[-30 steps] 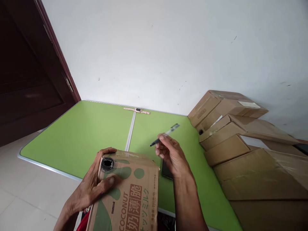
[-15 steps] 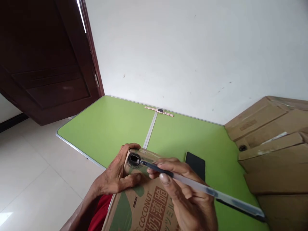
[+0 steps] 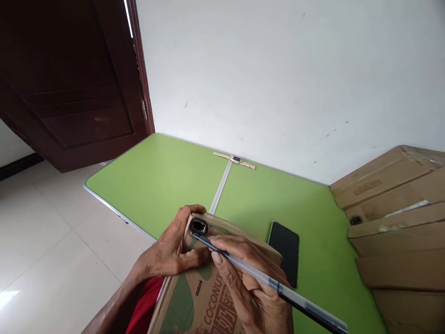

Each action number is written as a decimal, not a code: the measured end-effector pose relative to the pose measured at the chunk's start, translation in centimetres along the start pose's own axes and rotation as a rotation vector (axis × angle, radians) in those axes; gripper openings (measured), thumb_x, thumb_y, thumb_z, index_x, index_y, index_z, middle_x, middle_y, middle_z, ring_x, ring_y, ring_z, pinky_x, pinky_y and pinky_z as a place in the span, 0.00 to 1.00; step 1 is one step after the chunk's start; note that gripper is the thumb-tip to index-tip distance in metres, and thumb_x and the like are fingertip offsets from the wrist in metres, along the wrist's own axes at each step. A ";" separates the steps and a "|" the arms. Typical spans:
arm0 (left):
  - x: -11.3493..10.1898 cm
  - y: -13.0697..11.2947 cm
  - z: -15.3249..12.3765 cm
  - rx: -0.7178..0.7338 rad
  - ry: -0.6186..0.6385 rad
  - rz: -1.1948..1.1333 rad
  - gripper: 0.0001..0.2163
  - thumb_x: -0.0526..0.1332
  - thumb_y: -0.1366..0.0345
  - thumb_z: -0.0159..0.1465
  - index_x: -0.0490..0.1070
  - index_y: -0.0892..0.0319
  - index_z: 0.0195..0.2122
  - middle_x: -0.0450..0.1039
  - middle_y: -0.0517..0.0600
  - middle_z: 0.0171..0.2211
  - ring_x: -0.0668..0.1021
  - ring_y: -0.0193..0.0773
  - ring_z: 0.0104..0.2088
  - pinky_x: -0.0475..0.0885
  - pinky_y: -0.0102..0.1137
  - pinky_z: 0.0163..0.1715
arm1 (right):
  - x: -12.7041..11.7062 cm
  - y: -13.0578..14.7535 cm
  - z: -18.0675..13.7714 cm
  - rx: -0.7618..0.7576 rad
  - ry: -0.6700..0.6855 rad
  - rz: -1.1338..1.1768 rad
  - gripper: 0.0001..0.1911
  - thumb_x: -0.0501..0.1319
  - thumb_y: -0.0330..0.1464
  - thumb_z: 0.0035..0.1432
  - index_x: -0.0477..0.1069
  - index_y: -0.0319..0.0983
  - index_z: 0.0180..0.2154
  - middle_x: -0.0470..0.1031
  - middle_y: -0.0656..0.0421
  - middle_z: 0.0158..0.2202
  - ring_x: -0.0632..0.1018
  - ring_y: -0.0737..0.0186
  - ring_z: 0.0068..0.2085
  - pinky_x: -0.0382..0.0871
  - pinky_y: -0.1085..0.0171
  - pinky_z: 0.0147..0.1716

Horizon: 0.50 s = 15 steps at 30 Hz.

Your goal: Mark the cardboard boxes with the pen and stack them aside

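Note:
A brown cardboard box (image 3: pixel 205 292) with green patches and printed lettering is tilted up at the table's near edge. Near its top left corner is a ragged hole with a black, inked rim (image 3: pixel 199 227). My left hand (image 3: pixel 174 246) grips that corner, fingers over the far edge and thumb on the printed face. Between the thumb and fingers of my right hand (image 3: pixel 246 273) is a pen (image 3: pixel 243 265) with a clear barrel and dark grip. Its tip touches or nearly touches the lower edge of the black ring.
On the green folding table (image 3: pixel 167 176) a black smartphone (image 3: pixel 285 250) lies right of the box. A pink-strapped watch (image 3: pixel 236 159) lies by the wall. Several cardboard boxes (image 3: pixel 392 222) stand along the right side. A dark door (image 3: pixel 76 83) is at the left.
The pen tip has moved from inside the hole to the lower edge of its black rim. My right hand has shifted left with the pen. My left hand keeps its grip.

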State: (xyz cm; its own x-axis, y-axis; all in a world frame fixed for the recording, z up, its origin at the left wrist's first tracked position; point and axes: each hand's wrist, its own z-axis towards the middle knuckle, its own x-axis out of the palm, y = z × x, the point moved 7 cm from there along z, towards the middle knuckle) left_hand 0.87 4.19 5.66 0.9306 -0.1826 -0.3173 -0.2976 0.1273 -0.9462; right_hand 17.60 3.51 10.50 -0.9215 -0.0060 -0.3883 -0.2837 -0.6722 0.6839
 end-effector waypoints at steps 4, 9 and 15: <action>0.0 0.0 0.1 0.006 -0.006 0.003 0.32 0.66 0.62 0.63 0.57 0.54 0.67 0.67 0.55 0.57 0.73 0.51 0.56 0.71 0.46 0.57 | 0.1 -0.1 0.1 0.009 0.057 -0.031 0.10 0.65 0.29 0.67 0.80 0.47 0.48 0.86 0.57 0.43 0.85 0.58 0.46 0.79 0.62 0.50; 0.1 0.2 0.1 0.025 -0.016 0.003 0.32 0.67 0.65 0.63 0.57 0.53 0.67 0.67 0.54 0.58 0.73 0.50 0.56 0.71 0.44 0.57 | -0.3 -0.3 0.3 0.046 0.094 0.028 0.08 0.64 0.29 0.68 0.79 0.46 0.46 0.85 0.59 0.41 0.85 0.61 0.43 0.79 0.66 0.45; 0.0 0.2 0.0 -0.034 -0.012 -0.028 0.31 0.67 0.62 0.64 0.57 0.52 0.66 0.68 0.54 0.57 0.74 0.50 0.53 0.73 0.43 0.52 | -1.3 -1.7 -0.4 0.263 -0.014 0.150 0.05 0.65 0.35 0.68 0.80 0.45 0.44 0.82 0.59 0.38 0.83 0.61 0.36 0.79 0.66 0.37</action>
State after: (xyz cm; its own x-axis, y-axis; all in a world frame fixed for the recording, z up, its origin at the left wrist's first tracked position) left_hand 0.81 4.19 5.42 0.9410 -0.1737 -0.2905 -0.2788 0.0888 -0.9562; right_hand 19.33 4.35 9.62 -0.9614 -0.0796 -0.2633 -0.2011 -0.4496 0.8703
